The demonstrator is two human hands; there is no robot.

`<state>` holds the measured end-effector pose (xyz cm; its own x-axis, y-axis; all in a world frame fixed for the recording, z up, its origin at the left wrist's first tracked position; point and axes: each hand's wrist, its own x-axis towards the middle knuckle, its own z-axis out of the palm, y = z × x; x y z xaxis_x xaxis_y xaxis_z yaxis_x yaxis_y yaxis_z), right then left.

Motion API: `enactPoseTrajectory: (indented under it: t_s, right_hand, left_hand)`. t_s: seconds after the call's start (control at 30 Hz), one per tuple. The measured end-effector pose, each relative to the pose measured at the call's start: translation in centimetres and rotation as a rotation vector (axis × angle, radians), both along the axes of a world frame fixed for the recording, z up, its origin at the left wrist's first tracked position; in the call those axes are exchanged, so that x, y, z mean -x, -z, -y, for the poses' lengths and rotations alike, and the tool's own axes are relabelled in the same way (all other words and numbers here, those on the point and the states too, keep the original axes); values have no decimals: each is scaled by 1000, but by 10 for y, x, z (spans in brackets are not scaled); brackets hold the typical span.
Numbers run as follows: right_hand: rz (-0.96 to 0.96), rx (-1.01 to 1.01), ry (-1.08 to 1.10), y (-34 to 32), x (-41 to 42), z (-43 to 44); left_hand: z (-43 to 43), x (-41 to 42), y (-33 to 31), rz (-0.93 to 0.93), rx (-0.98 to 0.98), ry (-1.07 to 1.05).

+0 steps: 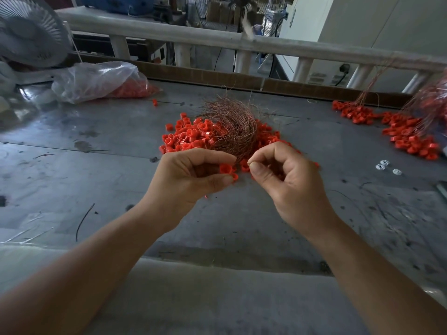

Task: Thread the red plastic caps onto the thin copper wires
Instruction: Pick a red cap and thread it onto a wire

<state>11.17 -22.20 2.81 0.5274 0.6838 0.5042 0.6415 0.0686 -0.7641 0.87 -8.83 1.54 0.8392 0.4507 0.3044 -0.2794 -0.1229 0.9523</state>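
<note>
Threading partly done: left hand point(193, 172) holds red caps point(226, 169) at its fingertips; right hand point(285, 180) pinches what is judged a wire end, too fine to confirm; copper wires point(232, 126) and a large loose cap pile point(186, 139) lie unthreaded on the worktop point(96, 146); strung caps point(401, 134) lie far right.

view: head-worn | faces: forward, down | near: left hand point(193, 175), right hand point(287, 180), table point(96, 165)

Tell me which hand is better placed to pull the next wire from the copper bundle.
Right. The right hand pinches at the near tip of the copper bundle, while the left hand holds red caps.
</note>
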Motion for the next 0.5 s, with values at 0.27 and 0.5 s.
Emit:
enactPoseTrajectory:
  t_s: [0.27, 0.5]
  right_hand:
    - [10, -2, -7, -1, 1, 2]
    - [47, 39, -58, -2, 3, 2]
  left_hand:
    - [2, 0, -1, 30, 39, 40]
    - [2, 1, -1, 52, 22, 134]
